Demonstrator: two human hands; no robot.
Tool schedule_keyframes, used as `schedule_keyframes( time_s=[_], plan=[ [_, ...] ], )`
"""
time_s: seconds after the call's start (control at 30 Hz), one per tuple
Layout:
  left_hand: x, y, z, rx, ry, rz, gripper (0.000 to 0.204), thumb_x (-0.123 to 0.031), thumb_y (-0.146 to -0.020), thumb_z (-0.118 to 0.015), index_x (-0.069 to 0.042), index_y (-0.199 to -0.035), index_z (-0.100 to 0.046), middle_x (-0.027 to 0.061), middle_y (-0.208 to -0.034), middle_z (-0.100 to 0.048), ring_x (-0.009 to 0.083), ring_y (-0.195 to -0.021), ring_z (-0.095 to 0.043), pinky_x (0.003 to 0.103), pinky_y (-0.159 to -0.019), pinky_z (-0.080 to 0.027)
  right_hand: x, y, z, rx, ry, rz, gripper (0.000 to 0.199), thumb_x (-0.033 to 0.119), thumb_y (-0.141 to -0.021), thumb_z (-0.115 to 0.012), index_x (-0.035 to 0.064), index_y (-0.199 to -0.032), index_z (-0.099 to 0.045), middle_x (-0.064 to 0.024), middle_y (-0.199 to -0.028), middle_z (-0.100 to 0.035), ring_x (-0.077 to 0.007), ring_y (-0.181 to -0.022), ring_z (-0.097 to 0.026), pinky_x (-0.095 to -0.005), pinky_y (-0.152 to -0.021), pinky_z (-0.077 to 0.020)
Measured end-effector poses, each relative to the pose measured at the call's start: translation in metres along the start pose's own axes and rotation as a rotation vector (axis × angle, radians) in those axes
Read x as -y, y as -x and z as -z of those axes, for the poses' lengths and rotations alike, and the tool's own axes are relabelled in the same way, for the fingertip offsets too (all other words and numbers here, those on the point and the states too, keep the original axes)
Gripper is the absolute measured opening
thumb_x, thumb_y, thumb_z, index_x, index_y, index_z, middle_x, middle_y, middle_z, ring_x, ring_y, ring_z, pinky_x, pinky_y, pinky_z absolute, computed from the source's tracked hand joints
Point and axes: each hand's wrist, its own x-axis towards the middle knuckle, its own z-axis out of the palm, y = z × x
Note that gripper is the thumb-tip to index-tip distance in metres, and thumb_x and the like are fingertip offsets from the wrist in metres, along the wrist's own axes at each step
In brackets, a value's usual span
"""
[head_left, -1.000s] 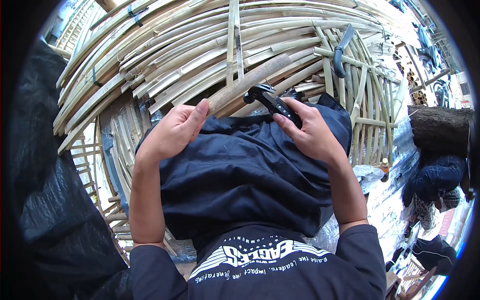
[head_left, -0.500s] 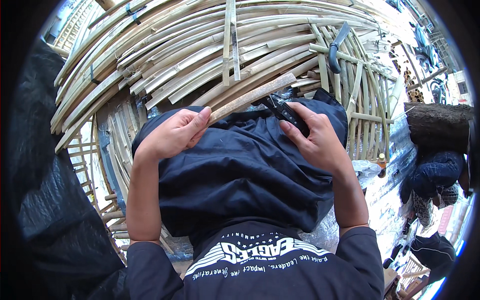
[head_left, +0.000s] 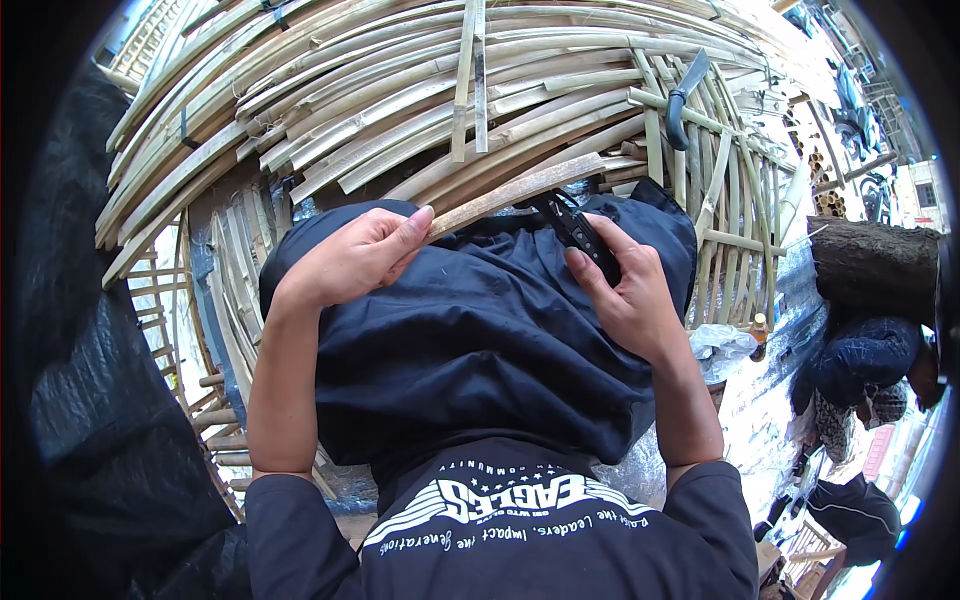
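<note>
Near: dark cloth (head_left: 480, 370) across my lap. Left hand (head_left: 365, 255): grip pinching the near-left end of a bamboo strip (head_left: 517, 195) slanting away right. Right hand (head_left: 628, 288): fingers wrapped round a black tool (head_left: 577, 228) just beside it, head unclear. Held one-ended, the strip could twist if knocked. Far: stacked bamboo (head_left: 400, 112); right, a knife (head_left: 683, 97) on slats (head_left: 654, 150).

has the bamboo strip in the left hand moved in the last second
Yes, the bamboo strip has swung its far end lower in view, judged against the knife.
</note>
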Motion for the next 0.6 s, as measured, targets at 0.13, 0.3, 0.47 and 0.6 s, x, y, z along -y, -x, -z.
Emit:
schedule_keyframes(
  time_s=[0.13, 0.3, 0.47, 0.6],
  plan=[
    [0.004, 0.000, -0.001, 0.002, -0.130, -0.047, 0.060, -0.051, -0.106, -0.053, -0.006, -0.066, -0.047, -0.0062, -0.058, -0.036, 0.0075, -0.056, -0.029, 0.028, -0.050, -0.028, -0.014, 0.005, -0.005, 0.056, -0.126, -0.073, 0.024, 0.015, -0.098, -0.068, -0.0013, -0.112, -0.058, -0.0101, -0.077, -0.066, -0.0169, -0.066, -0.061, -0.0302, -0.065, -0.0475],
    [0.006, -0.001, -0.019, -0.083, -0.392, -0.133, 0.050, -0.038, -0.105, -0.058, 0.000, -0.073, -0.052, 0.0007, -0.057, -0.044, 0.0150, -0.054, -0.035, 0.033, -0.052, -0.032, -0.038, 0.011, -0.013, 0.246, -0.605, -0.331, 0.022, 0.012, -0.096, -0.071, 0.0056, -0.107, -0.053, 0.0028, -0.079, -0.056, -0.0020, -0.069, -0.049, -0.0204, -0.060, -0.0395],
    [0.013, 0.001, -0.037, -0.399, -0.753, -0.423, 0.026, -0.026, -0.100, -0.062, 0.000, -0.097, -0.063, 0.0166, -0.072, -0.058, 0.0375, -0.067, -0.054, 0.043, -0.065, -0.045, -0.021, 0.007, -0.020, 0.226, -0.632, -0.364, 0.020, 0.019, -0.100, -0.069, 0.0067, -0.105, -0.054, 0.0056, -0.074, -0.050, -0.0024, -0.062, -0.046, -0.0213, -0.055, -0.0385],
    [0.000, -0.002, -0.055, -0.445, -0.709, -0.391, 0.025, -0.019, -0.097, -0.064, -0.001, -0.114, -0.063, 0.0160, -0.088, -0.065, 0.0364, -0.084, -0.064, 0.045, -0.077, -0.049, -0.030, 0.008, -0.023, 0.235, -0.650, -0.362, 0.015, 0.019, -0.103, -0.064, 0.0077, -0.106, -0.055, 0.0067, -0.072, -0.049, -0.0022, -0.058, -0.044, -0.0210, -0.051, -0.0371]
  ],
)
